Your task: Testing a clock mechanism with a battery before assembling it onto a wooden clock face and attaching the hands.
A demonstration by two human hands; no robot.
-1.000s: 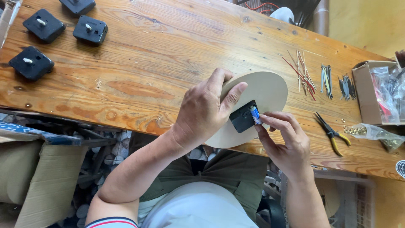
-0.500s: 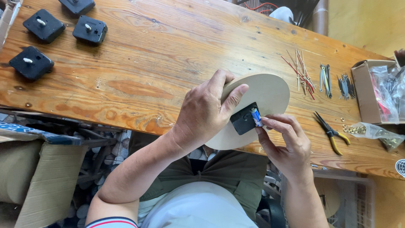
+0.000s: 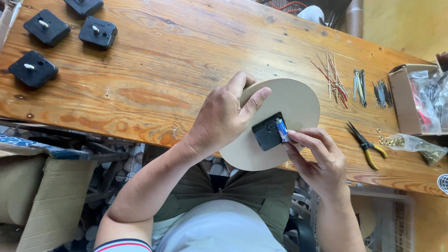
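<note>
Four black clock movements (image 3: 33, 69) are lying untouched at the far left of the wooden tabletop (image 3: 154, 70), just as they were a second ago. Moving right, the left hand (image 3: 223, 116) is still gripping the round beige clock disc (image 3: 291, 105) by its upper left edge, thumb over the top and fingers curled onto its face, holding it tilted over the near edge of the tabletop. The black movement (image 3: 267, 132) is sitting fixed at the disc's centre, and the blue and silver battery (image 3: 281, 129) is now lying deeper in its slot than half a second ago. The right hand (image 3: 319, 158) is pressing on it, fingers (image 3: 298, 136) closed narrowly against the battery's lower end, so the seating looks nearly finished. Further right, thin clock hands (image 3: 332, 74), pliers (image 3: 366, 144), a bag of small brass parts (image 3: 410, 142) and a cardboard box (image 3: 406, 100) are resting unmoved
</note>
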